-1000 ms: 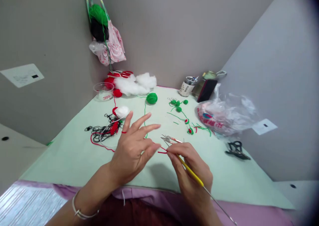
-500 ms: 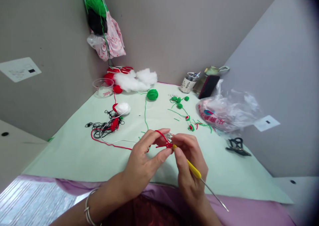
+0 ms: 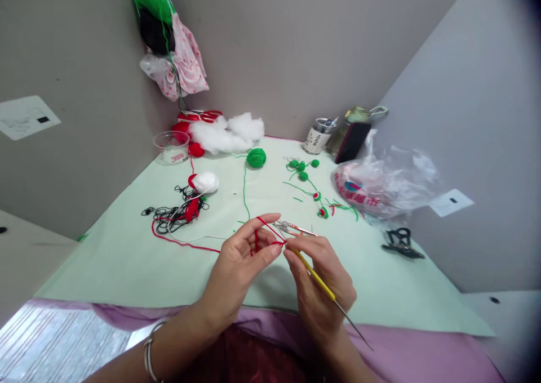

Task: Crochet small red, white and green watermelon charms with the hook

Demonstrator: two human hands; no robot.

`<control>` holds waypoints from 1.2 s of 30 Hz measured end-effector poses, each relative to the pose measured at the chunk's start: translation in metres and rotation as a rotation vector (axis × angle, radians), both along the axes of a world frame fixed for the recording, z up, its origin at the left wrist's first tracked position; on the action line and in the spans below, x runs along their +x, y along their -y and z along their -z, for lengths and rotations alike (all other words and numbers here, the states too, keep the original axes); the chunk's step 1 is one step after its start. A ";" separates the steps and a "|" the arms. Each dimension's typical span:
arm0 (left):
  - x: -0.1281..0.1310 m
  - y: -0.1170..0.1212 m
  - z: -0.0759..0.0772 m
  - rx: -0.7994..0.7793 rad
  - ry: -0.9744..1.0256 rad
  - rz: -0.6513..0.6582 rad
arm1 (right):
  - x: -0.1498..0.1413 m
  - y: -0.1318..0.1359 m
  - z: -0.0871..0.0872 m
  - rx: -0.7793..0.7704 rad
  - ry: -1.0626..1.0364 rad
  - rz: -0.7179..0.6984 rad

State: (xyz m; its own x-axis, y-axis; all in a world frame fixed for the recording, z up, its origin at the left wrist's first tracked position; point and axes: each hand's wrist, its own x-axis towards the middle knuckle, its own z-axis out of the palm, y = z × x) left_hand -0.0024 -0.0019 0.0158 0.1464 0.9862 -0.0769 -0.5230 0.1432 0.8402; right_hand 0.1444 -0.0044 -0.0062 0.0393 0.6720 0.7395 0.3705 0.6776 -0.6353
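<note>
My left hand [image 3: 243, 262] is curled above the near part of the pale green table [image 3: 127, 259], with red yarn [image 3: 264, 231] looped over its fingers and pinched at the fingertips. My right hand [image 3: 323, 284] grips a yellow-handled crochet hook [image 3: 316, 279] whose tip meets the red yarn at my left fingertips. The red strand trails left across the table to a tangle of red, black and white thread [image 3: 177, 214]. Small thread snips [image 3: 291, 228] lie just beyond my fingers.
A green yarn ball [image 3: 256, 157], white stuffing [image 3: 226, 132], a clear cup [image 3: 172, 146] and small green and red crocheted pieces [image 3: 310, 183] lie farther back. A tin [image 3: 316, 136], a phone [image 3: 352, 141], a plastic bag [image 3: 380, 188] and black scissors [image 3: 401, 242] sit right. A bag of yarn [image 3: 169, 45] hangs in the corner.
My left hand, open with fingers spread a second ago, has closed and taken the red yarn over its fingers. The hook tip has come to the left fingertips.
</note>
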 end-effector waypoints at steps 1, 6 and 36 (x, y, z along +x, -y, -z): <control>0.001 0.001 0.000 -0.021 0.037 0.002 | 0.000 0.001 0.001 -0.018 -0.034 -0.001; 0.005 0.002 -0.004 -0.098 0.108 0.038 | -0.001 0.002 0.001 -0.166 -0.225 -0.096; -0.002 -0.001 0.002 -0.046 -0.097 0.136 | 0.008 -0.007 -0.001 -0.346 -0.341 -0.250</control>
State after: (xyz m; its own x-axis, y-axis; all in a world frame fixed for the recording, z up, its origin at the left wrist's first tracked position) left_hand -0.0040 -0.0013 0.0143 0.2678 0.9530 -0.1416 -0.4127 0.2463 0.8770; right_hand 0.1524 0.0024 -0.0054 0.0466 0.8935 0.4467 -0.0411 0.4485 -0.8928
